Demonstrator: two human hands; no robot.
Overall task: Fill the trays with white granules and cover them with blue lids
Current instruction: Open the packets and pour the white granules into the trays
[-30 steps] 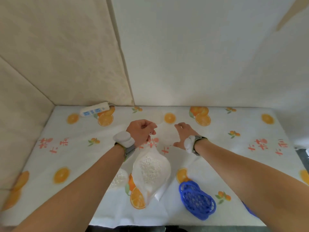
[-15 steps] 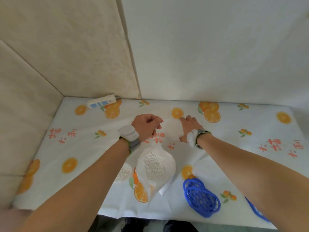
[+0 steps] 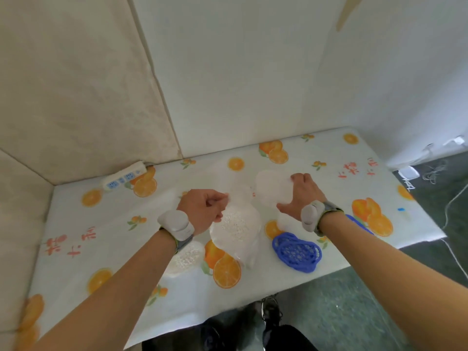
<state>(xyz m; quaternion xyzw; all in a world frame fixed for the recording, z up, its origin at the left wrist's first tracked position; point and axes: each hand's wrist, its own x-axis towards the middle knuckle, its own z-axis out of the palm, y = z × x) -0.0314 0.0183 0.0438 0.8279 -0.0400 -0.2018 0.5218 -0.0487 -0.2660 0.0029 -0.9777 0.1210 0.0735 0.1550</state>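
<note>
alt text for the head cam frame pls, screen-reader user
A person's left hand pinches the top of a clear bag of white granules while the right hand grips an empty clear tray, on an orange-print tablecloth. A blue lid lies near the front edge.

Two bare forearms without sleeves, left hand [image 3: 202,208] and right hand [image 3: 300,196] ungloved, each wrist with a rounded pale grey device on a grey strap edged yellow-green, dark trousers and dark shoes at 6 o'clock
</note>
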